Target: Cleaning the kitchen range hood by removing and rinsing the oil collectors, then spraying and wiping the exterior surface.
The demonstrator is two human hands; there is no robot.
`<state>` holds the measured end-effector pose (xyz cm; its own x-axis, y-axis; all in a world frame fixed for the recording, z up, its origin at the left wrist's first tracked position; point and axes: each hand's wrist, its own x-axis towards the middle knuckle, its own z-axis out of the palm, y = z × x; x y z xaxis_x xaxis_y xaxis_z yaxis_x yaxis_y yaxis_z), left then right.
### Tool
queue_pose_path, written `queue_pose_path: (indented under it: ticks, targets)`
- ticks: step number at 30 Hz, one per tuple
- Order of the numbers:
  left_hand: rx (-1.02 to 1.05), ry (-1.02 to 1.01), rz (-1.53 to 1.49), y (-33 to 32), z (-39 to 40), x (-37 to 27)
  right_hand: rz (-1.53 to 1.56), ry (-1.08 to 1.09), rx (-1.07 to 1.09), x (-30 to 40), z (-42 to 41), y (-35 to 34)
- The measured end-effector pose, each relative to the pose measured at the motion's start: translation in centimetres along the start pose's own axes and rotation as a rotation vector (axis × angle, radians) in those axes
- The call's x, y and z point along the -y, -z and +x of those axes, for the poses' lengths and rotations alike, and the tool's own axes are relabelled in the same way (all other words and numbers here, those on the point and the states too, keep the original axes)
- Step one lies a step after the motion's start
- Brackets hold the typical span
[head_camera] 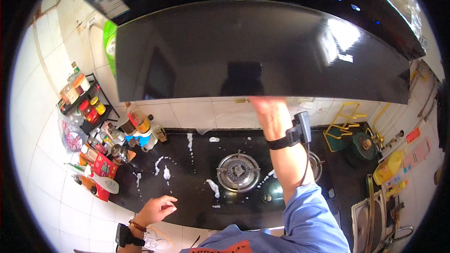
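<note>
Over the front left of the black cooktop [190, 196], my left hand [161, 208] hovers with bent fingers and holds nothing. My right hand [268, 104] reaches up behind the lower edge of the black range hood panel [211, 52]; its fingers are hidden, so what it touches cannot be seen. White foam [213, 187] lies in spots and streaks on the cooktop. A round gas burner [238, 171] sits near the middle, and a second burner [315, 167] is partly behind my right forearm. A spray bottle [105, 182] stands at the left.
Jars and bottles fill a black rack [95, 91] at the left, with sauce bottles [140, 121] near the wall. On the right are a yellow wire rack [342, 121], a green-lidded pot [365, 146], a yellow jug [388, 168] and a steel sink [362, 225].
</note>
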<state>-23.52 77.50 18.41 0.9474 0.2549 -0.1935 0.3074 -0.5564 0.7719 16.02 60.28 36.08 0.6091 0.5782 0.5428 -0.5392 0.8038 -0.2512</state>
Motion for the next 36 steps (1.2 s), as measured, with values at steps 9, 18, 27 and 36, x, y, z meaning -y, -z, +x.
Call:
queue_pose_path:
  ticks: [9, 18, 27, 36]
  targets:
    - [-0.104, 0.062, -0.037, -0.2, -4.5, 4.2, -0.516, -0.479, 0.053, -18.7, -0.4, -5.3]
    - [-0.082, 0.075, 0.014, -1.0, -4.3, 3.3, -0.061, -0.296, -0.163, -14.6, -2.1, -5.4]
    - [0.174, 0.005, 0.011, -4.6, 4.7, -2.7, -0.195, 0.240, -0.145, 11.7, -9.2, 0.3]
    - [0.245, -0.136, 0.048, -9.4, 10.8, -8.5, -0.114, 0.644, -0.081, 37.4, -14.3, 6.3]
